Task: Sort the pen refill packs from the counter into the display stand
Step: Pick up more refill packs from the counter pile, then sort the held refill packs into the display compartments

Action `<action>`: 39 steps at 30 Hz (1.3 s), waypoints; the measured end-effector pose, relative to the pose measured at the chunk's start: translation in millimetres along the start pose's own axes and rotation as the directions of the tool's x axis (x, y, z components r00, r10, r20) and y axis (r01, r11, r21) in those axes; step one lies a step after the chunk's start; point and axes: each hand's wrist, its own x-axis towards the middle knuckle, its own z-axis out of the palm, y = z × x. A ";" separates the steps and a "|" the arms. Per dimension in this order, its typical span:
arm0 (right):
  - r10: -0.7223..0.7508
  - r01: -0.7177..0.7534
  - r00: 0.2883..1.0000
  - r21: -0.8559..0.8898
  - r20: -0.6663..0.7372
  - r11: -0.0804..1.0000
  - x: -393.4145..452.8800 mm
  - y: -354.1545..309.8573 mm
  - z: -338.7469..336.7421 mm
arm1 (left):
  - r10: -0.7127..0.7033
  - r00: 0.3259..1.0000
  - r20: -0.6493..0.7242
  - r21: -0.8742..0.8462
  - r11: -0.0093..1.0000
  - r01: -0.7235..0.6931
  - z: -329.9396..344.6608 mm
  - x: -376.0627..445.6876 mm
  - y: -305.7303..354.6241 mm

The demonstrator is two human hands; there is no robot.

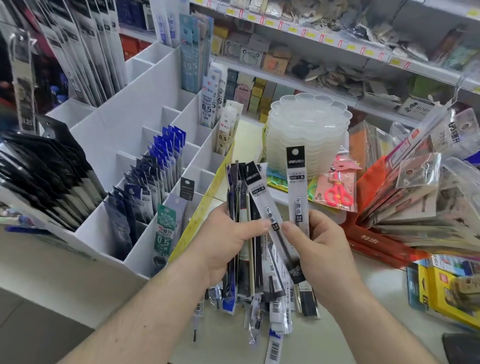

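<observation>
While gripping the bundle (242,223) in left hand (222,246), pinches one upright pack (296,184) in right hand (317,250); stand (136,126) up-left, nearer left hand.

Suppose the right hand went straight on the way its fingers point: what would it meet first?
Probably the left hand's fanned bundle of refill packs; the right hand points leftward, already pinching one black-topped pack. Depth is uncertain.

free: front stand slots (205,178) | blocked: clear box stack (308,133), right packet heap (429,199)

Left hand (222,238) grips refill packs (243,209); right hand (317,244) pinches one pack (296,179)
</observation>
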 end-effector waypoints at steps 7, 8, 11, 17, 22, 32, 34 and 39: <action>-0.019 0.029 0.993 -0.082 0.117 0.996 1.2 7.2 6.6 | 0.048 0.998 -0.028 -0.029 0.998 -0.049 3.2 -1.5 1.6; -0.017 0.027 0.993 -0.088 0.114 0.996 1.6 7.7 7.2 | 0.052 0.998 -0.029 -0.030 0.998 -0.053 3.4 -1.8 1.9; -0.002 0.007 0.996 -0.048 0.090 0.999 4.2 8.4 5.3 | 0.059 0.997 -0.042 -0.054 0.997 -0.062 -0.2 -2.3 2.2; 0.011 -0.018 0.997 0.079 0.082 0.997 3.6 6.3 9.5 | 0.098 0.995 -0.013 -0.052 0.994 -0.099 0.3 -7.9 3.1; 0.007 -0.023 0.995 0.155 0.098 0.988 1.4 0.1 30.5 | 0.199 0.978 -0.056 0.050 0.979 -0.196 3.0 -17.2 6.4; 0.021 -0.072 0.980 0.253 0.199 0.965 9.4 -16.7 63.1 | 0.270 0.940 -0.209 0.049 0.963 -0.266 -8.6 -36.4 33.6; 0.005 -0.070 0.972 0.267 0.236 0.961 8.6 -21.6 68.0 | 0.263 0.939 -0.221 0.029 0.964 -0.263 -9.9 -40.4 38.6; -0.116 0.106 0.937 0.050 0.329 0.993 16.5 -51.2 63.8 | 0.307 0.923 -0.234 0.121 0.951 -0.286 -21.7 -50.9 49.9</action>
